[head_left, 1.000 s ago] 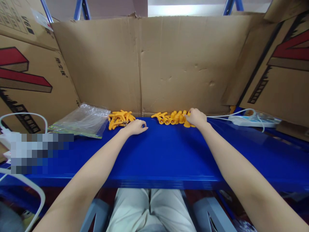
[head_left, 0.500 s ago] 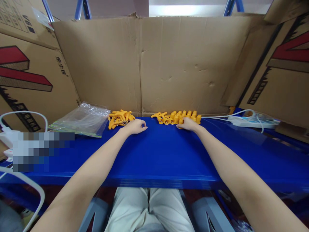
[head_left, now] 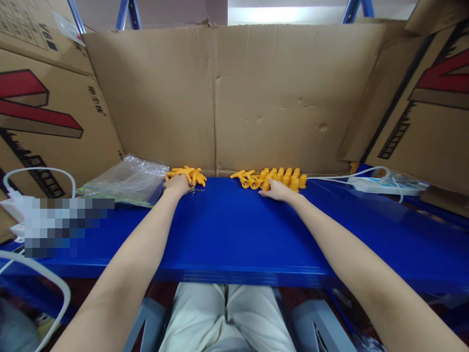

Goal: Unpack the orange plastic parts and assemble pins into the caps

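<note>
On the left, my left hand (head_left: pixel 178 185) reaches into a heap of yellow branched plastic pieces (head_left: pixel 187 172). Its fingertips are hidden among them. Small dark metal chains (head_left: pixel 192 188) hang out beside that hand, on the table. My right hand (head_left: pixel 277 190) is at the front of a row of yellow cup-shaped pieces (head_left: pixel 281 174), its thumb and bent fingers closed about one cup near the front. Several open ends in the row face me. Two yellow branched pieces (head_left: pixel 245 175) lie at the row's left end.
The blue tabletop (head_left: pixel 238 230) is backed by a cardboard panel (head_left: pixel 278 98). A clear plastic bag (head_left: pixel 128 178) lies left of the heap. A white power strip (head_left: pixel 384 186) with cables sits at the right, and a white cable (head_left: pixel 40 169) loops at the left.
My left hand has moved left and onto the heap of yellow branched pieces. My right hand has shifted slightly left along the front of the cup-shaped pieces.
</note>
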Motion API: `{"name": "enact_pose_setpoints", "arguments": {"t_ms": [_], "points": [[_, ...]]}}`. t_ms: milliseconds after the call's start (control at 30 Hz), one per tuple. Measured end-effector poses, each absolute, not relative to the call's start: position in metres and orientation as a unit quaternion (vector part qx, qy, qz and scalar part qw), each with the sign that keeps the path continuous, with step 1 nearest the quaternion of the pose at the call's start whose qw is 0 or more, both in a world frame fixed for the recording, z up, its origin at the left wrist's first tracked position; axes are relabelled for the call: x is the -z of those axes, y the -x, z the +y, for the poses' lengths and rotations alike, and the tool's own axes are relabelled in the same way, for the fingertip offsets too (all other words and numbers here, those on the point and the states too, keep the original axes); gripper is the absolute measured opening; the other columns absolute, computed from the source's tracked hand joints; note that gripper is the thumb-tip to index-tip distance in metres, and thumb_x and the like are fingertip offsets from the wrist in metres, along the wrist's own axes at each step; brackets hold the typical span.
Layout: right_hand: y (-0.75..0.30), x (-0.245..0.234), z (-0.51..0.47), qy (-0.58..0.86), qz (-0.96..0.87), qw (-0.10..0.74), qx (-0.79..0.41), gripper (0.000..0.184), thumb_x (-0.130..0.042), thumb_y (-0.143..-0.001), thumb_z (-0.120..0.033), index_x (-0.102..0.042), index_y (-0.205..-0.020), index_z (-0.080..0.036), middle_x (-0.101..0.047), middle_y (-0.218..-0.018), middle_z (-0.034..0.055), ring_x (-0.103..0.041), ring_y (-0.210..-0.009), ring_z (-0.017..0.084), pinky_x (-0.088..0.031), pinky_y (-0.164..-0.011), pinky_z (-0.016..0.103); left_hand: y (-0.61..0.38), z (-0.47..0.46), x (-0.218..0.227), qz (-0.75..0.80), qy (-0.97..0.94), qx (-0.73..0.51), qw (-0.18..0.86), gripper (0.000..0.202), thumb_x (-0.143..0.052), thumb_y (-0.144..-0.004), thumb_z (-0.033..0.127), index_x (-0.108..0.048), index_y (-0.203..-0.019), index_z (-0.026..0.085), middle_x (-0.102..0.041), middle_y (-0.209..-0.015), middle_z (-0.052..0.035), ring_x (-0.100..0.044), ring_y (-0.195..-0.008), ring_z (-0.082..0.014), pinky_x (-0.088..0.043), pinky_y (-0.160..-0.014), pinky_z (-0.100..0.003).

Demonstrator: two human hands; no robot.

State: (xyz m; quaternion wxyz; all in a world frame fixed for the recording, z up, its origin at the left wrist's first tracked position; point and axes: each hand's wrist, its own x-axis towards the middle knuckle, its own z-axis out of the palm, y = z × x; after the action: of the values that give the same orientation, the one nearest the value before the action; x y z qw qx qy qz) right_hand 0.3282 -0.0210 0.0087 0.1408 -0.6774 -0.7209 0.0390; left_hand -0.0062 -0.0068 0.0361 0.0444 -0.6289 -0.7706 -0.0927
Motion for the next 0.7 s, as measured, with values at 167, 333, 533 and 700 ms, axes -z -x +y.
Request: {"name": "enact_pose_setpoints", "arguments": {"t_ms": [167, 333, 533, 700], "points": [[-0.329, -0.007, -0.018, 0.675, -0.726, 0.132, -0.030, 0.031, -0.061, -0.078, -0.044, -0.057, -0.090, -0.016, -0.066, -0.089, 0.0106, -0.063, -0.084, 0.025, -0.046, -0.074, 0.031, 0.012, -0.001, -0.034, -0.765, 0.636, 0.095, 0.044, 0.036, -0.054, -0.079, 0.026, -0.060, -0.114, 0.020, -0.062, -0.119, -0.0176, -0.058, -0.111, -0.0309, -0.047, -0.084, -0.039], [-0.329, -0.007, -0.019, 0.675, -0.724, 0.134, -0.040, 0.033, -0.060, -0.079, -0.044, -0.056, -0.093, -0.015, -0.066, -0.093, 0.0129, -0.063, -0.088, 0.027, -0.046, -0.077, 0.033, 0.011, -0.006, -0.039, -0.769, 0.622, 0.124, 0.081, 0.029, -0.048, -0.084, 0.025, -0.064, -0.104, 0.012, -0.063, -0.114, -0.0227, -0.059, -0.108, -0.0334, -0.043, -0.086, -0.040], [-0.330, -0.006, -0.019, 0.668, -0.727, 0.152, -0.052, 0.031, -0.062, -0.077, -0.043, -0.056, -0.090, -0.016, -0.066, -0.090, 0.0128, -0.063, -0.087, 0.029, -0.046, -0.077, 0.034, -0.009, -0.014, -0.045, -0.674, 0.685, 0.210, 0.182, 0.038, -0.033, -0.091, 0.021, -0.053, -0.122, 0.023, -0.059, -0.117, -0.0158, -0.052, -0.113, -0.0336, -0.034, -0.094, -0.055], [-0.330, -0.006, -0.018, 0.669, -0.729, 0.140, -0.036, 0.032, -0.061, -0.078, -0.044, -0.056, -0.090, -0.016, -0.066, -0.091, 0.0122, -0.063, -0.088, 0.028, -0.046, -0.076, 0.033, -0.032, -0.017, -0.044, -0.613, 0.741, 0.243, 0.124, 0.037, -0.029, -0.094, 0.024, -0.045, -0.128, 0.022, -0.057, -0.111, -0.0144, -0.057, -0.106, -0.0274, -0.042, -0.088, -0.042]]}}
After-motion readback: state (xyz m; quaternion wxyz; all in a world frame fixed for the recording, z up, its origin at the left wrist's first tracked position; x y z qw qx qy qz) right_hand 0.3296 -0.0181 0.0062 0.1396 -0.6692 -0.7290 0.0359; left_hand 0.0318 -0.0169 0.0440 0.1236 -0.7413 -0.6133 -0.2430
